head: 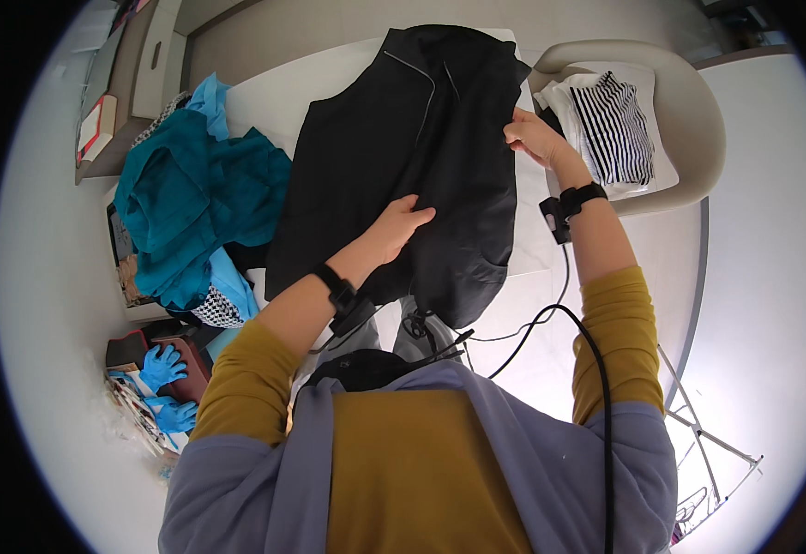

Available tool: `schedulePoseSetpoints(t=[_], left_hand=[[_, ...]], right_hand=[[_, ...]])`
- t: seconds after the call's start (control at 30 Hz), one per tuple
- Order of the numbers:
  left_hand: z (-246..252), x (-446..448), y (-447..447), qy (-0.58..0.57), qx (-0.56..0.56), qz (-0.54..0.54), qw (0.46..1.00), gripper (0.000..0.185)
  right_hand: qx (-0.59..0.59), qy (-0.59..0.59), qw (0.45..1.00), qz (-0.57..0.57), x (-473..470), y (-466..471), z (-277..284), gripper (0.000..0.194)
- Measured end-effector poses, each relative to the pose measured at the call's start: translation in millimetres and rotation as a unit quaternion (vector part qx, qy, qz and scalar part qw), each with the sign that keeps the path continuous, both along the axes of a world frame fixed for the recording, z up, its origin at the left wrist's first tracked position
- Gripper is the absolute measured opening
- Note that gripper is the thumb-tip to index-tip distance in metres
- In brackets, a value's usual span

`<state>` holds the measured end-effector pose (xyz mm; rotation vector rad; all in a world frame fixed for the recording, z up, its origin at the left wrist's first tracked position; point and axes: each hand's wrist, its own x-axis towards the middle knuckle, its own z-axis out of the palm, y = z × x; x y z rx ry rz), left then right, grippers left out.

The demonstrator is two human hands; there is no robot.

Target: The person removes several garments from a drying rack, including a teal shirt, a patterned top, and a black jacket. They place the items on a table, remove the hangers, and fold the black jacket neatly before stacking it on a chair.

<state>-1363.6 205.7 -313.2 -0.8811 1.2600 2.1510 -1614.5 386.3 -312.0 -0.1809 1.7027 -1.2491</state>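
A black sleeveless garment (pixel 361 159) with a thin light zip or piping line lies spread over a white table (pixel 292 76), its lower end hanging over the near edge. My left hand (pixel 403 225) is on the middle of the cloth, thumb raised; whether it pinches any fabric cannot be told. At the garment's right edge, my right hand (pixel 531 138) has the black cloth between thumb and curled fingers. Both wrists wear black straps with small cabled devices.
Teal cloth (pixel 174 201) is heaped at the left, with light blue cloth (pixel 210 104) behind it. Folded striped clothing (pixel 614 131) lies on a beige chair (pixel 708 131) at right. Blue gloves (pixel 162 367) are at lower left. A black cable (pixel 600 360) loops near my right arm.
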Motion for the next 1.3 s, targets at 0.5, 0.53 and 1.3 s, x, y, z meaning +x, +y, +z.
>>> schedulePoseSetpoints(t=[0.5,0.53,1.3], left_hand=[[-10.4,15.6,-22.5,-0.004,-0.273,-0.119,0.955,0.072],[-17.1,22.4,-21.5,-0.012,-0.243,-0.102,0.965,0.075],[0.4,81.2,3.3,0.078,-0.277,-0.046,0.956,0.023]], right_hand=[[0.420,0.447,0.786,0.083,35.8,58.4,-18.5,0.036],[0.355,0.554,0.752,0.035,42.8,56.0,-16.5,0.043],[0.050,-0.156,0.915,0.368,102.3,-42.4,38.9,0.028]])
